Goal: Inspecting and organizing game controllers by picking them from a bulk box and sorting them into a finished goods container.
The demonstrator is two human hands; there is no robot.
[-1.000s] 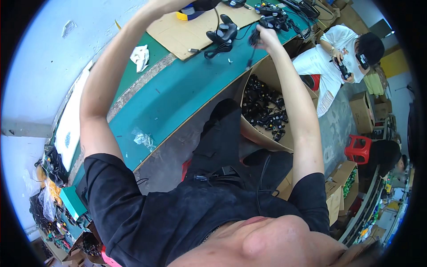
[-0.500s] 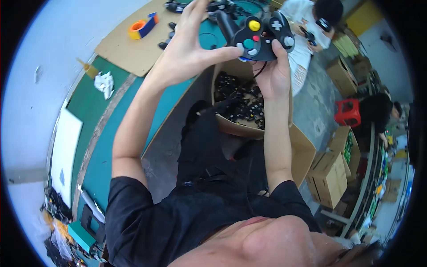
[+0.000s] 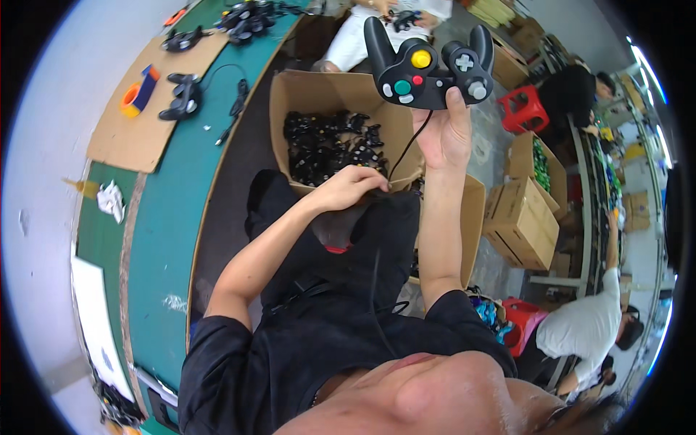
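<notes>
A black game controller (image 3: pixel 431 71) with a yellow stick, coloured buttons and two grey sticks is held up by my right hand (image 3: pixel 446 138). My thumb lies over its lower edge, with the palm below and behind it. From its underside a thin black cable (image 3: pixel 411 143) drops to my left hand (image 3: pixel 350 188). The left fingers are closed in a pinch at the cable, just above my lap. Right behind that hand stands an open cardboard box (image 3: pixel 290 90), which holds a heap of black controllers (image 3: pixel 330 141).
On my left runs a green-topped bench (image 3: pixel 168 232). It bears a cardboard sheet (image 3: pixel 109 145), a tape roll (image 3: pixel 133 100), a controller (image 3: pixel 183 98) and a pile of controllers (image 3: pixel 246 22). Cartons (image 3: pixel 522 221) stand to the right. Another person (image 3: pixel 355 36) sits ahead; others work at right.
My left hand has left the controller and come down to the cable near my lap. The right hand still holds the controller. The view has shifted, showing more of the box and bench.
</notes>
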